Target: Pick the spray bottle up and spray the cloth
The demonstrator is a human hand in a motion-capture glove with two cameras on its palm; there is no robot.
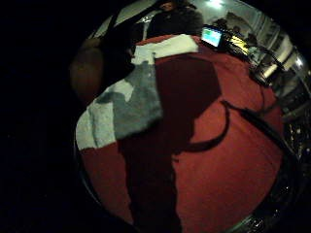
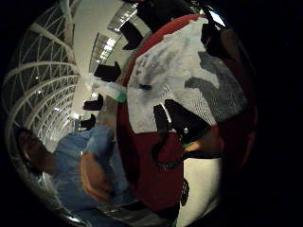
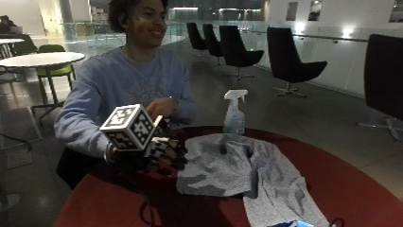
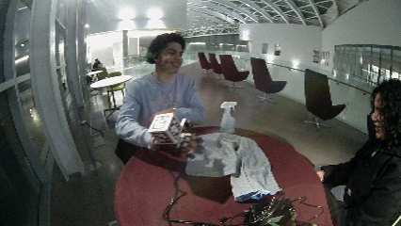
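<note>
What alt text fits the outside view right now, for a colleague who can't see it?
A person seated at a round red table raises the gloved right hand just above the tabletop, beside a crumpled grey cloth and holding nothing. A spray bottle stands upright at the table's far edge beyond the cloth, untouched; the bare hand is held at the chest.
</note>
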